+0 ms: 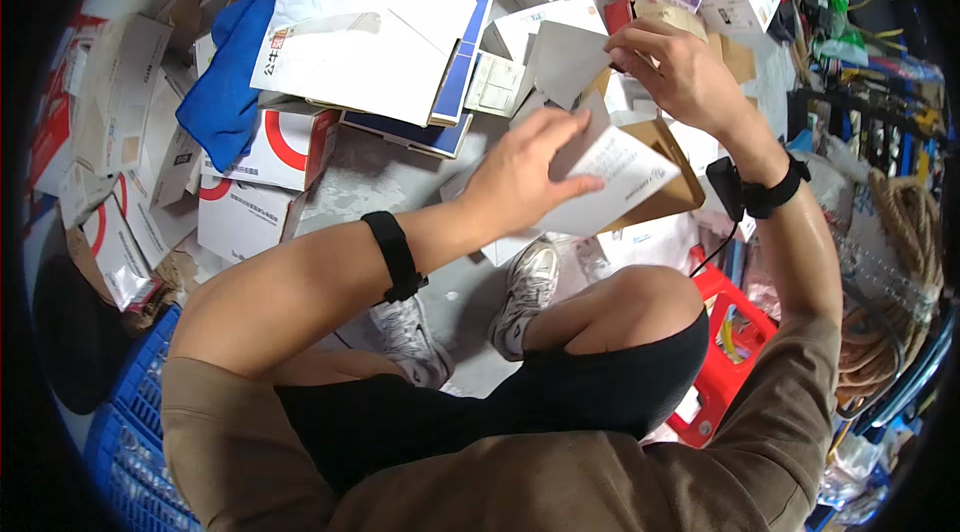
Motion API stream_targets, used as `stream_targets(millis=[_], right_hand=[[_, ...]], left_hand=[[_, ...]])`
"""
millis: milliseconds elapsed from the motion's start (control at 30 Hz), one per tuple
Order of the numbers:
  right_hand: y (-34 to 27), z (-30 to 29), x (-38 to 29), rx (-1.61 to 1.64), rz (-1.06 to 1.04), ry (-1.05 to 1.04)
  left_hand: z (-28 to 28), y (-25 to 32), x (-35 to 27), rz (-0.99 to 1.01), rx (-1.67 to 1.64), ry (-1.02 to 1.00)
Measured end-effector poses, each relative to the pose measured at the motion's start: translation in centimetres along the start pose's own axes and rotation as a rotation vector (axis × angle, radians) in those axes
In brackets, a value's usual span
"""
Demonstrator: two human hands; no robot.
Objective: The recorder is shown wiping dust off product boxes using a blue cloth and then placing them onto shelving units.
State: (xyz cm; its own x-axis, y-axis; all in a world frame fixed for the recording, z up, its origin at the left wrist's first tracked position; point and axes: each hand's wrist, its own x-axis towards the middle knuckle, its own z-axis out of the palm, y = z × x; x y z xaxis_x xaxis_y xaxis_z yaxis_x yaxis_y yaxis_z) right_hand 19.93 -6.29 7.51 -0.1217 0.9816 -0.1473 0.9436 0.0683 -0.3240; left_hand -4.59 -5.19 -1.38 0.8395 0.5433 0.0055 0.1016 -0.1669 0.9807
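My left hand (529,172) has its thumb and fingers around the edge of a white printed cardboard flap (619,175), which belongs to a carton with a brown inside (675,157). Further up and to the right, my right hand (660,63) pinches the corner of a grey-white flap (570,59) between thumb and fingers. Just left of that flap lies a white switch panel (495,84). A stack of flattened white cartons (360,59) with blue ones beneath stands beyond my left hand.
A blue cloth (232,81) hangs over white-and-red boxes (285,145) at left. A red plastic stool (731,352) stands by my right knee, blue crates (139,434) at lower left. Coiled rope (892,307) and tools crowd the right side.
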Motion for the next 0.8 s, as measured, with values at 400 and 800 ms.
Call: stream_targets(millis=[400, 800], right_hand=[[1.0, -0.7, 2.0, 0.137, -0.134, -0.163], [-3.5, -1.6, -0.5, -0.064, -0.015, -0.112]], left_hand=[[1.0, -0.3, -0.6, -0.096, 0.012, 0.053], [0.5, -0.1, -1.0, -0.583, -0.053, -0.083]])
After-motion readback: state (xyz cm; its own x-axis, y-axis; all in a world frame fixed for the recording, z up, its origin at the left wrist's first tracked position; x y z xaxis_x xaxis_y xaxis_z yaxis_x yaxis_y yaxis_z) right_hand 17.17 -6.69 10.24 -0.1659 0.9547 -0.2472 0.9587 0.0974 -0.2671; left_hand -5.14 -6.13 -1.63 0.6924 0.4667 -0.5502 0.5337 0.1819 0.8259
